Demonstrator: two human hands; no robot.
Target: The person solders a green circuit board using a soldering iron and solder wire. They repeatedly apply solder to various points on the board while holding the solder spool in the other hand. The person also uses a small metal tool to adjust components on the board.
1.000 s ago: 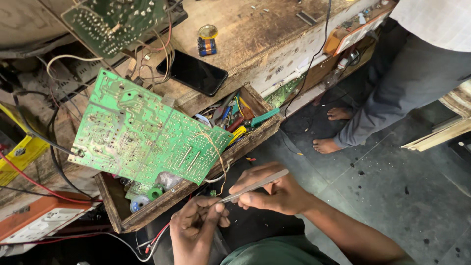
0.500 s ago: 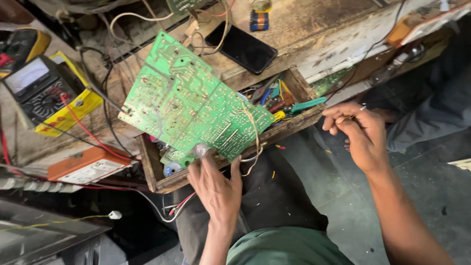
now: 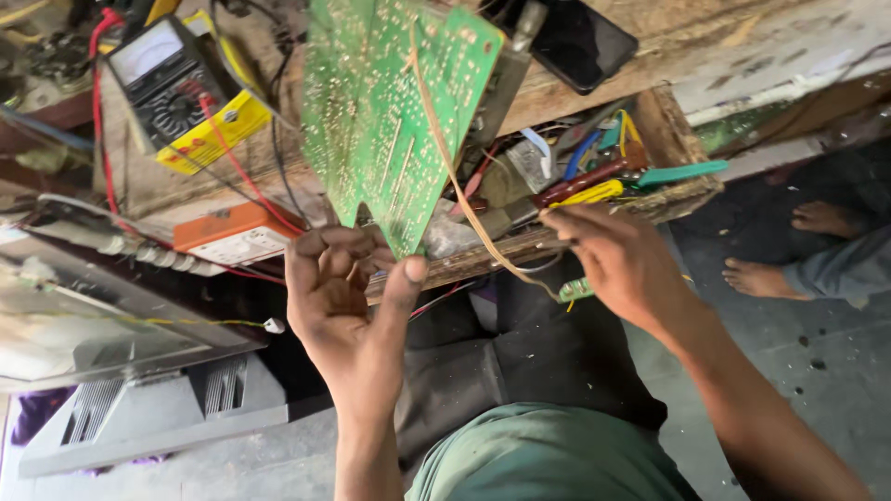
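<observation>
A green circuit board (image 3: 390, 121) is held up on edge by the left hand (image 3: 348, 288), solder side toward the camera; its lower corner is pinched between the thumb and the curled fingers, so the hand is closed around the board's edge. The board stands above the front of a wooden desk (image 3: 705, 37) and hides part of it. A thin tan wire (image 3: 455, 176) runs down across the board's face and curves off toward the right hand (image 3: 617, 260).

The right hand is lowered at the front lip of an open wooden drawer (image 3: 673, 139), fingers bent and loosely closed; whether anything is gripped in it cannot be told, though a small green piece (image 3: 575, 289) shows just beneath it.

Inside the drawer lie tools with red, yellow and teal handles (image 3: 603, 181) (packed close together, some overlapping). On the desk, a black smartphone (image 3: 585, 42) lies to the right of the board, and an analogue multimeter (image 3: 172, 79) with red leads lies to the left, an orange box (image 3: 232, 232) near it. A second person's bare feet (image 3: 789, 246) are seen on the floor at the right.
</observation>
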